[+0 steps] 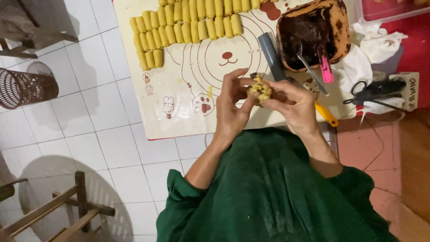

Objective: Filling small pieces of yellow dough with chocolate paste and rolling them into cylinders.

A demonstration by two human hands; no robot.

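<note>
A home floor used as a kitchen: white tiles (89, 62), a baking mat (179, 112), rows of rolled pastries (188, 22).

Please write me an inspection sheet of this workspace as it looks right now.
Surface: a cream baking mat with cartoon bear prints lies on the white tiled floor.
Job's things: a piece of dough with dark filling is held over the mat; rows of yellow dough rolls lie at its far end; a tub of dark brown filling holds a spoon and a pink tool.
Clutter: grey tube, yellow-handled tool, black scissors, stained white cloths.
Grippers: left hand and right hand both pinch the dough.
Cables: a thin cord runs over the red floor.
Surroundings: wire basket, wooden stool.
</note>
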